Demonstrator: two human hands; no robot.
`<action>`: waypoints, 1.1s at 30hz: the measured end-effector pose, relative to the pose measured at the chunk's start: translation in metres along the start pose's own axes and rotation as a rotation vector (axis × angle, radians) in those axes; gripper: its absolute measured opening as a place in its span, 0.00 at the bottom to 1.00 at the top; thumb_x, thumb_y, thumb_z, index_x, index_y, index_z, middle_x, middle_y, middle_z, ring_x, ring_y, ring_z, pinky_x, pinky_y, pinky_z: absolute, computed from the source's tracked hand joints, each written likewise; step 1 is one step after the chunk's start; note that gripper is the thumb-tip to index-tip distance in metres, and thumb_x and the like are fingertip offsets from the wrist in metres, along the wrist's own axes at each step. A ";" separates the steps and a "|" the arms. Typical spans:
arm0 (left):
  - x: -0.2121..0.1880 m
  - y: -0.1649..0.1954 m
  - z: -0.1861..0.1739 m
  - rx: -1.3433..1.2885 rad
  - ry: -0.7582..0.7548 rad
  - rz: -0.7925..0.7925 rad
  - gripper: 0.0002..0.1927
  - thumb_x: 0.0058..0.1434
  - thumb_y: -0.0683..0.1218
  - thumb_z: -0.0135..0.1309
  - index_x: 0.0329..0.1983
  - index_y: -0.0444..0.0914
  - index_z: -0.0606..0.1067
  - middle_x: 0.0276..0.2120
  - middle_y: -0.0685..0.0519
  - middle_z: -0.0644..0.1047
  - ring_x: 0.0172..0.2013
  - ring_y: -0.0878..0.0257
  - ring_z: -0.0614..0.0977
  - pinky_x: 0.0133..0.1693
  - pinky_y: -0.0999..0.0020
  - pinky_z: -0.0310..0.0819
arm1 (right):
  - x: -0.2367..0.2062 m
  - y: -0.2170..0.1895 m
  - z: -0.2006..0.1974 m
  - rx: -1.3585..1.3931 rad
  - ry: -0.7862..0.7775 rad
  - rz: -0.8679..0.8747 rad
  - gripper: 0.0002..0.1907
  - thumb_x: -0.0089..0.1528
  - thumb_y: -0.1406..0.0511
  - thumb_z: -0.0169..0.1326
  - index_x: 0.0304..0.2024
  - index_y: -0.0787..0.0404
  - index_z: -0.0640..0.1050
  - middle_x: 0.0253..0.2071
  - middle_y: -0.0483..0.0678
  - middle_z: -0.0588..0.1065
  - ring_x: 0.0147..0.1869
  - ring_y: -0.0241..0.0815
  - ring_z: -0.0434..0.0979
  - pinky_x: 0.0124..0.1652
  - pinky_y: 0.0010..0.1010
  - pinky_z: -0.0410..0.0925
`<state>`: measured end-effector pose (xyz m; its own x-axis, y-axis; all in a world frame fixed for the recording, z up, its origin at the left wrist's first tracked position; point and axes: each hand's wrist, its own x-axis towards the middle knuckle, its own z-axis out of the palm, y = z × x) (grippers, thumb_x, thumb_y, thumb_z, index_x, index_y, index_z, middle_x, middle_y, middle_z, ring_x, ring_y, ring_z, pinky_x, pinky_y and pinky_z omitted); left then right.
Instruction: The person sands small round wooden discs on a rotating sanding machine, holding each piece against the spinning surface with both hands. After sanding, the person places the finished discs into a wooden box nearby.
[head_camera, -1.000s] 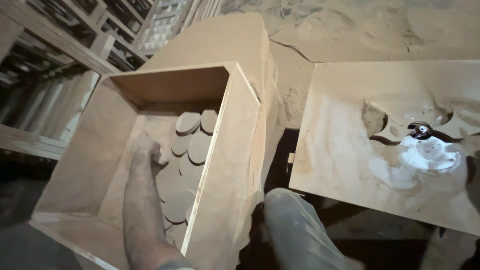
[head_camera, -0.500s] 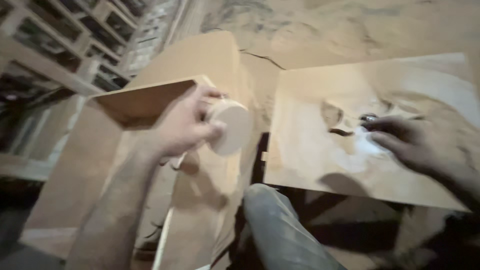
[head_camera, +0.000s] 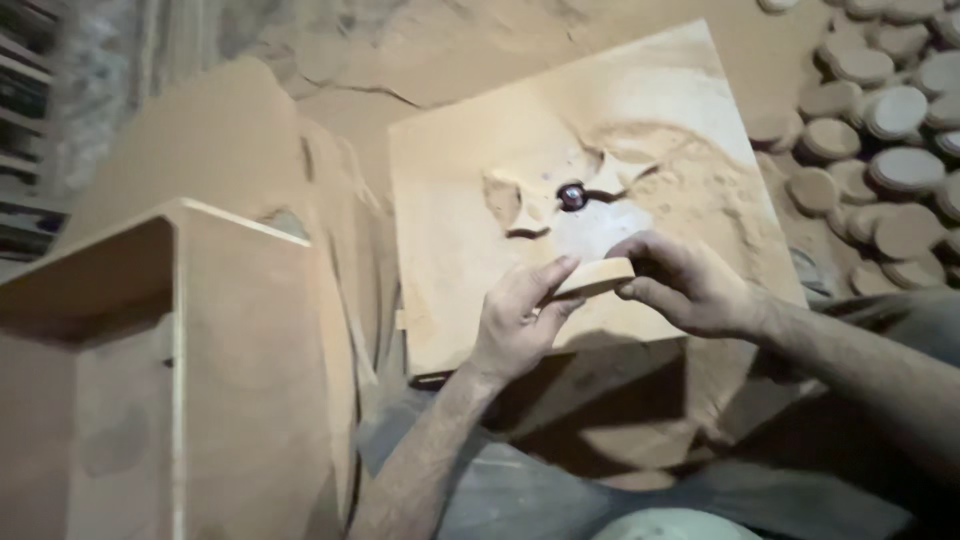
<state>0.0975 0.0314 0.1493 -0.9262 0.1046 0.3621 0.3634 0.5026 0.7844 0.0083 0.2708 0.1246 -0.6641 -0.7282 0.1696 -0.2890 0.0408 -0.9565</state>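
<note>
**Disc carried from box to router table**

A second ago the left hand (head_camera: 520, 320) was down inside the open wooden box (head_camera: 180, 370), among the stacked discs. Half a second ago it had lifted one round wooden disc (head_camera: 595, 277) to the box's edge. Now that disc sits at frame centre, over the dusty router table (head_camera: 480, 200) — held edge-on between both hands. The right hand (head_camera: 690, 285), earlier resting by the cutter (head_camera: 572, 195), has come back to grip the disc's right side. The view has swung right — a pile of finished discs (head_camera: 880, 130) now shows at upper right.
</note>
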 end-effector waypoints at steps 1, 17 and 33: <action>-0.001 -0.010 0.010 0.006 0.031 0.034 0.23 0.60 0.40 0.66 0.60 0.37 0.77 0.41 0.44 0.82 0.38 0.52 0.84 0.40 0.62 0.80 | -0.001 0.004 -0.003 0.031 0.004 0.047 0.15 0.63 0.66 0.57 0.52 0.62 0.75 0.39 0.47 0.78 0.43 0.36 0.78 0.42 0.28 0.73; -0.002 -0.103 0.059 0.063 0.088 0.017 0.22 0.59 0.41 0.68 0.55 0.32 0.76 0.50 0.42 0.80 0.49 0.46 0.83 0.51 0.57 0.81 | 0.013 0.063 0.000 -0.381 0.019 0.371 0.19 0.59 0.60 0.63 0.48 0.62 0.79 0.40 0.53 0.79 0.39 0.47 0.83 0.37 0.35 0.75; 0.006 -0.142 0.074 0.417 -0.116 0.158 0.17 0.63 0.43 0.60 0.54 0.32 0.80 0.58 0.44 0.77 0.53 0.51 0.77 0.52 0.57 0.76 | 0.047 0.083 -0.001 -0.665 -0.162 0.672 0.36 0.60 0.49 0.55 0.68 0.53 0.66 0.41 0.58 0.74 0.40 0.61 0.79 0.38 0.47 0.74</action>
<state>0.0331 0.0239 0.0029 -0.8765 0.2907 0.3838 0.4516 0.7726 0.4463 -0.0472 0.2403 0.0535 -0.7445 -0.4949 -0.4480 -0.2476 0.8280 -0.5032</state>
